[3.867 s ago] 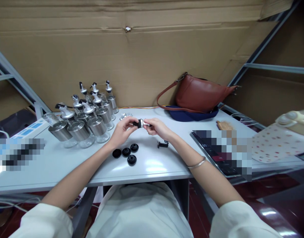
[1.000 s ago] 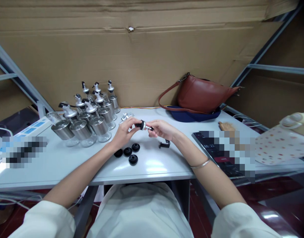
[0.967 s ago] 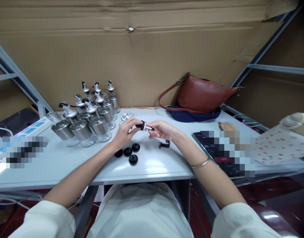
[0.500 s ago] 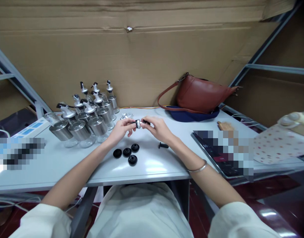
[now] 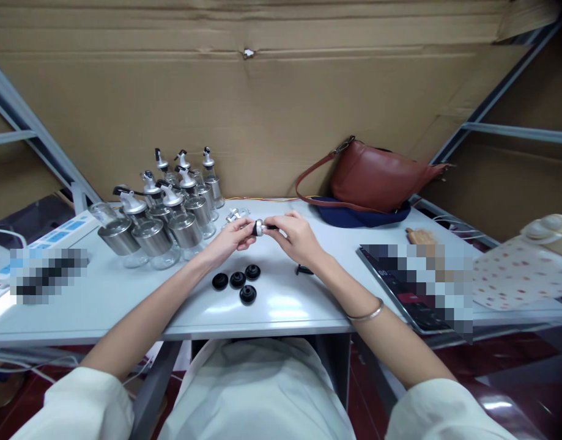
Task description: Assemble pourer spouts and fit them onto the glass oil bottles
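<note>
Above the middle of the table, my left hand point(image 5: 237, 235) is closed on the black base of a silver pourer top point(image 5: 259, 228). My right hand point(image 5: 296, 235) pinches the pourer's other end, where a black flap point(image 5: 271, 227) shows at the fingertips. Several round black stoppers point(image 5: 238, 280) lie on the table below my hands. A small black flap piece point(image 5: 304, 269) rests under my right wrist. Beyond my left hand are loose silver-grey pourer parts point(image 5: 237, 214), partly hidden. Glass bottles with steel sleeves point(image 5: 185, 229) and matching pourer tops stand grouped to the left.
A brown leather bag point(image 5: 370, 177) sits on a dark blue cloth point(image 5: 354, 214) at the back right. At right lie a tablet point(image 5: 391, 293), partly blurred out, and a wooden brush point(image 5: 418, 237). A white power strip point(image 5: 55, 235) runs along the left. Cardboard point(image 5: 281, 122) walls the back.
My right fingers have closed in over the pourer's spout and flap, with the right hand turned more over it. The whole view has shifted slightly.
</note>
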{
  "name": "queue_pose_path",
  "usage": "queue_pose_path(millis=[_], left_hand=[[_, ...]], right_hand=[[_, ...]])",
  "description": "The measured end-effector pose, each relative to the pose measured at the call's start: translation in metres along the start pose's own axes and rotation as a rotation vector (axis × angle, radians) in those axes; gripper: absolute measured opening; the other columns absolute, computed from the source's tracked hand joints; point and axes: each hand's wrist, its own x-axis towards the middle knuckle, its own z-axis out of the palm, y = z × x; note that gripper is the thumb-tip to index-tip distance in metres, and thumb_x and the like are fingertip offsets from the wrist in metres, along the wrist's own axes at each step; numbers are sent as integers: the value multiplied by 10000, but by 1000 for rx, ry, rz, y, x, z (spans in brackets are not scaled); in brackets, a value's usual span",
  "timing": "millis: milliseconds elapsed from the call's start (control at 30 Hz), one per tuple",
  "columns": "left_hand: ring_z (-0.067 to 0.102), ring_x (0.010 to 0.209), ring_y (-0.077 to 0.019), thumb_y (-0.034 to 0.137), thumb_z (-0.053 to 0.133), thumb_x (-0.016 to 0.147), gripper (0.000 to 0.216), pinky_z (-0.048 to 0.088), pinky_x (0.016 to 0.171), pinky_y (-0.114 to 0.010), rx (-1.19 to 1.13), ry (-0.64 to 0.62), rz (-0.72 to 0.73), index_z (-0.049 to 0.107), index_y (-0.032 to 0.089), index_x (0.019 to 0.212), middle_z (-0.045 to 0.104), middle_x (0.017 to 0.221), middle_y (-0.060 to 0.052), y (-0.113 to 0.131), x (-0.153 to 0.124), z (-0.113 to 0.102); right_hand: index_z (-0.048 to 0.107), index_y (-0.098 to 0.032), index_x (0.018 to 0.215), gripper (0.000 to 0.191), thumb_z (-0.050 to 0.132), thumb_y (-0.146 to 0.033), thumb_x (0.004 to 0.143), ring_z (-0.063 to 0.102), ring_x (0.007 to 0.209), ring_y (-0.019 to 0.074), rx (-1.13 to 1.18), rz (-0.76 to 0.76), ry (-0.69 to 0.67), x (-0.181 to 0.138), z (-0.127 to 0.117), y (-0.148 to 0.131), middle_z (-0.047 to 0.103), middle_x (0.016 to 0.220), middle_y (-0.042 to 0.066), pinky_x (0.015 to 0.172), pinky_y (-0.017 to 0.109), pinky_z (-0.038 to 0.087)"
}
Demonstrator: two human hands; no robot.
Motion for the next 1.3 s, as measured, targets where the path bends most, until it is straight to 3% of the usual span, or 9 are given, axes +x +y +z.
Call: queue_pose_path(millis=[167, 300, 467, 567, 667, 767, 933, 1067, 1300], left_hand=[[382, 528, -72, 396, 623, 802, 264, 285, 507, -188, 378, 71, 257, 540, 171, 912, 441, 580, 58, -6, -1, -2], [494, 667, -105, 293, 565, 860, 151, 383, 645, -233, 698, 110, 493, 592, 178, 953, 588, 767, 2, -9, -3, -4], [545, 834, -159, 340, 511, 906, 205, 434, 784, -297, 983, 103, 794, 623, 197, 1002, 626, 910, -49, -11, -4, -5], [551, 946, -179, 350, 501, 909, 214, 432, 857, -325, 1046, 165, 831, 626, 206, 1006, 590, 970, -62, -11, -3, -6], [551, 925, -176, 341, 512, 898, 204, 430, 854, -320, 984, 240, 727, 627, 190, 973, 586, 956, -59, -10, -3, -6], [535, 784, -152, 345, 535, 861, 208, 424, 749, -281, 788, 267, 504, 630, 164, 899, 597, 847, -37, -8, 0, -6], [382, 533, -88, 377, 572, 779, 268, 313, 537, -224, 350, 145, 120, 561, 140, 655, 430, 538, 31, -3, 3, -5], [292, 470, -41, 309, 636, 715, 235, 217, 442, -169, -14, 69, -99, 534, 117, 628, 356, 537, 44, 0, 3, -4], [189, 391, -15, 288, 514, 849, 287, 158, 365, -114, -284, 21, -357, 410, 157, 616, 227, 507, 91, 1, 0, -2]], right_hand=[[553, -177, 746, 247, 514, -380, 879, 477, 468, 107, 556, 459, -129, 3, -3, -3, 564, 549, -24, 563, 262, 358], [538, -155, 714, 306, 586, -443, 806, 377, 366, 66, 1060, 709, -317, 4, -8, 2, 499, 455, -51, 474, 244, 297], [523, -146, 695, 290, 670, -391, 747, 201, 333, 8, 1355, 887, -520, 3, -14, 8, 384, 400, -114, 492, 230, 322], [509, -156, 688, 306, 670, -408, 752, 234, 365, 20, 1318, 835, -445, 5, -12, 3, 381, 435, -111, 497, 227, 332], [513, -169, 728, 303, 632, -441, 788, 406, 445, 67, 1107, 623, -241, 6, -7, -3, 484, 519, -63, 523, 234, 352], [525, -178, 780, 250, 581, -413, 843, 517, 536, 108, 765, 422, -127, 5, -2, -5, 566, 606, -25, 599, 255, 390], [571, -178, 824, 233, 464, -350, 940, 550, 652, 141, 172, 61, -90, -1, -1, 0, 637, 716, 28, 719, 281, 388], [609, -172, 901, 273, 361, -256, 982, 545, 683, 145, -188, -171, -104, -2, -3, 0, 652, 749, 46, 792, 305, 354], [625, -162, 972, 332, 294, -131, 977, 550, 762, 164, -356, -358, -48, -1, -2, -9, 691, 839, 70, 791, 314, 326]])
